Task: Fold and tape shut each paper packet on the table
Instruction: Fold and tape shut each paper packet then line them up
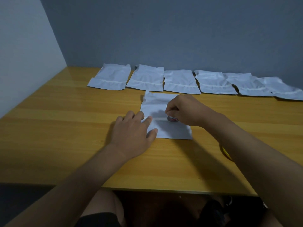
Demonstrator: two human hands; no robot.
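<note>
Your left hand (133, 128) lies flat with straight fingers pressing the left edge of the paper packet (165, 117), which sits at the desk (65, 128) centre, its fold line running across. Your right hand (183, 110) has its fingers curled round a small tape roll (172, 119) resting on that fold. Six more packets (180, 81) line the far edge, left to right, overlapping slightly.

bare table (57, 128) left, packets row (178, 81) blocking rear
</note>
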